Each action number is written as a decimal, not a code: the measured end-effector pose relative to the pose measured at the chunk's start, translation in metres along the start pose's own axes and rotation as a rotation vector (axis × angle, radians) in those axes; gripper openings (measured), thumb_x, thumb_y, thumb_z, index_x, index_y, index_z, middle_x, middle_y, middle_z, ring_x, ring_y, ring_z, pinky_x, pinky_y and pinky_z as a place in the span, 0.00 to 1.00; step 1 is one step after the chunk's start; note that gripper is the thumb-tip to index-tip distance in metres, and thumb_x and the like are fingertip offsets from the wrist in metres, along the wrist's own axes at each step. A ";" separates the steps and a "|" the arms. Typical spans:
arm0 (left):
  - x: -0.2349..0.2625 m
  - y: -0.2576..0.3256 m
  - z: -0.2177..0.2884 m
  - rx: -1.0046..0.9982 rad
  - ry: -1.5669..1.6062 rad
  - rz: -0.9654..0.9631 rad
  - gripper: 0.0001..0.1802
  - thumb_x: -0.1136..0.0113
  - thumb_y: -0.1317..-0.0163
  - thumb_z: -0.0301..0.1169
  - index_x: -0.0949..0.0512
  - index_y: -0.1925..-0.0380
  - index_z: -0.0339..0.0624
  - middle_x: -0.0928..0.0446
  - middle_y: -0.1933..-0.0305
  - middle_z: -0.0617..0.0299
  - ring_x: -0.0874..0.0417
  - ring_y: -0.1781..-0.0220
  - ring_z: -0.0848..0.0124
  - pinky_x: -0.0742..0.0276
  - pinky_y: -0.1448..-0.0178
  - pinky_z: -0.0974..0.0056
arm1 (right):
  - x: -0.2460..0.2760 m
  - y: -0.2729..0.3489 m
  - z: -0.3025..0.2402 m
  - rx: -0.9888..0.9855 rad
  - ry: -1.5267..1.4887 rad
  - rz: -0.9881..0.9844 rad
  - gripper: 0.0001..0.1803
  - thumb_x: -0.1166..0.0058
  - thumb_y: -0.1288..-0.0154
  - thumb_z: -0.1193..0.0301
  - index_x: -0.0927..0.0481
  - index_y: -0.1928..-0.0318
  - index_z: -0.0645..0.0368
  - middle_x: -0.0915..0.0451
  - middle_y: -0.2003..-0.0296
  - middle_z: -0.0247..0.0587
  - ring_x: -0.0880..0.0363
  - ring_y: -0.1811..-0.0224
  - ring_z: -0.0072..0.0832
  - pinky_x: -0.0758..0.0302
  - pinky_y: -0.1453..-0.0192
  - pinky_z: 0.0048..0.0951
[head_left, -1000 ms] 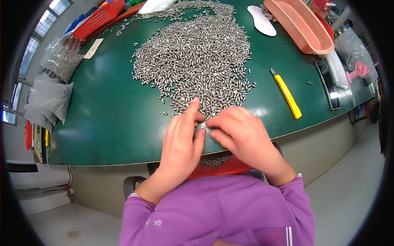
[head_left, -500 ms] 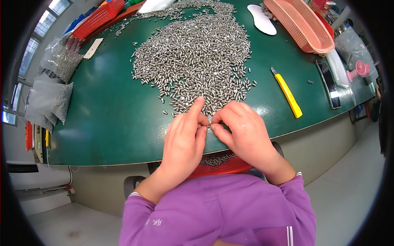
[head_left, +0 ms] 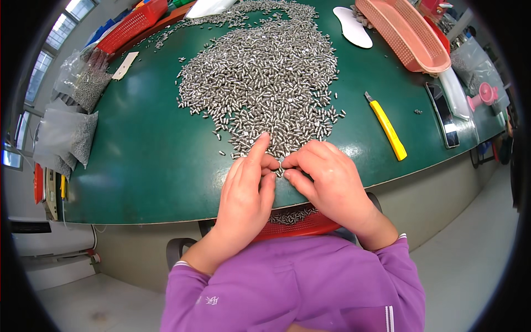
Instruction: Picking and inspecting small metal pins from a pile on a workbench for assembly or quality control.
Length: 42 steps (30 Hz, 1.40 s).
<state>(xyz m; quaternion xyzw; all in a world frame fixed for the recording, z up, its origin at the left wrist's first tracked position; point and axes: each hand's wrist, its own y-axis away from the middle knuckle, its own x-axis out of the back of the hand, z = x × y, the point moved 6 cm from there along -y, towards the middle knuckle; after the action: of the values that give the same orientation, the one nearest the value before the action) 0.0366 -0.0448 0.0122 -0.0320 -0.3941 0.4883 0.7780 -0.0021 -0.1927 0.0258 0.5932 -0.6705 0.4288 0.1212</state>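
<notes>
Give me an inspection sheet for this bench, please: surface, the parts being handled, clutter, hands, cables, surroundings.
Surface: green table with a curved near edge.
Job's things: large heap of small metal pins spread at the middle; a red tray holding more pins sits below the near edge.
Clutter: yellow utility knife, pink basket, white oval piece, phone, clear bags of pins at the left edge, red basket.
Hands: left hand and right hand meet at the heap's near edge, fingertips pinching pins between them.
Cables: nothing seen.
Surroundings: grey floor; windows at upper left.
</notes>
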 end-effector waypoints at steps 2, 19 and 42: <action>0.000 0.002 0.000 0.002 0.013 -0.005 0.39 0.38 0.40 0.12 0.35 0.27 0.34 0.20 0.58 0.55 0.19 0.56 0.59 0.21 0.51 0.55 | 0.000 0.000 0.000 -0.005 0.010 0.004 0.06 0.34 0.39 0.73 0.17 0.62 0.57 0.21 0.65 0.40 0.20 0.61 0.43 0.23 0.57 0.43; 0.002 0.004 0.000 0.076 0.056 -0.043 0.39 0.36 0.39 0.14 0.36 0.26 0.35 0.19 0.58 0.57 0.17 0.58 0.65 0.19 0.52 0.61 | -0.002 0.000 0.001 -0.025 -0.022 0.002 0.05 0.33 0.40 0.73 0.16 0.64 0.56 0.21 0.67 0.38 0.20 0.63 0.41 0.23 0.58 0.42; 0.006 0.005 0.001 0.108 0.015 -0.092 0.40 0.35 0.44 0.12 0.34 0.28 0.35 0.23 0.60 0.57 0.21 0.59 0.62 0.21 0.52 0.57 | -0.008 0.001 -0.005 0.021 -0.049 -0.004 0.08 0.32 0.45 0.76 0.18 0.65 0.56 0.20 0.67 0.36 0.19 0.62 0.39 0.24 0.57 0.41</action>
<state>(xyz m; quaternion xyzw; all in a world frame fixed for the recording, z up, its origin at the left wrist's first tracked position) 0.0333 -0.0376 0.0147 0.0247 -0.3623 0.4723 0.8032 -0.0028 -0.1832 0.0231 0.6061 -0.6677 0.4206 0.0993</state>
